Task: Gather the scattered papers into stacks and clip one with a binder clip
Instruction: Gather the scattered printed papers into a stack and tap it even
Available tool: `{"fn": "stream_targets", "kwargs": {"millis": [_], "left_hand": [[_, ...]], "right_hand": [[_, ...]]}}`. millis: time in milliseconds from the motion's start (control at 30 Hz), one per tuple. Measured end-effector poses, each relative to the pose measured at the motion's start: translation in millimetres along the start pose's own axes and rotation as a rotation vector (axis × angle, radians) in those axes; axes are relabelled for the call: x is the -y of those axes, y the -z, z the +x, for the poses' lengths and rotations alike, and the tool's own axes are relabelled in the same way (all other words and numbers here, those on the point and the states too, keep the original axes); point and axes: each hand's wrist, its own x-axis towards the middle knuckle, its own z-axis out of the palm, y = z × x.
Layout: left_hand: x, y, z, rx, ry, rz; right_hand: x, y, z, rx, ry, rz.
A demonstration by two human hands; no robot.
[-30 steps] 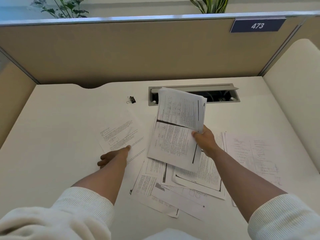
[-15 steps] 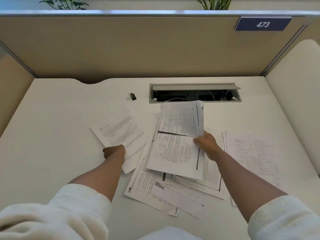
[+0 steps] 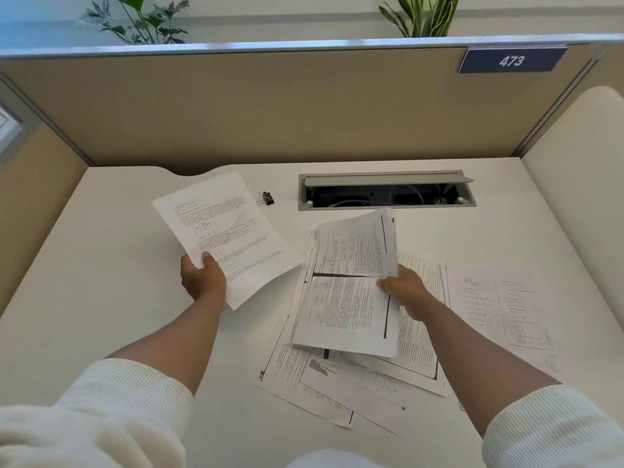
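We see a white worktop (image 3: 101, 265), open cable tray (image 3: 386, 192) at centre w/ wires inside, tan partition (image 3: 270, 106) behind, blue "473" sign (image 3: 511, 60) upper right, two plants (image 3: 141, 21) along top.

A: Where does the view look from?

B: One wide-angle camera on the person's head, facing forward and down over the bench (image 3: 101, 265).

A: How near?

B: Close. Both sleeves fill the bottom corners, forearms run up toward mid-frame, and the papers (image 3: 354, 332) lie centre right.

A: And farther out?

B: The partition (image 3: 270, 106) crosses the upper frame, its top rail bowed by the lens, plants (image 3: 141, 21) above it.

A: Any second view?

B: None, so nothing is shared.
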Motion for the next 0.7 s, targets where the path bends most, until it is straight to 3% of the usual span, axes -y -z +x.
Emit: {"fn": "stream_targets", "kwargs": {"millis": [100,233,333,533,700], "left_hand": [[-4.7,1.5,2.5,-0.019,-0.006,-0.055],[-4.3,2.4,6.4,0.092,0.042,-0.132],[-8.1,2.8,-1.3,0.268,0.098,-0.189],[-12.5,-3.9,-11.0,0.709,0.145,-0.049],[-19.8,-15.2,-22.8,0.934,0.127,0.079]], "right_hand": [[2.2,-1.5,-1.2,0.001,0.011,0.009],[5.0,-2.7,-1.7,0.003,0.018,0.024],[7.8,-3.6,-1.2,-0.005,0.01,0.058],[18.1,-5.1,-3.2,0.013,-0.017,0.165],[26.6,-5.5,-7.5,0.106,-0.015,0.232]]}}
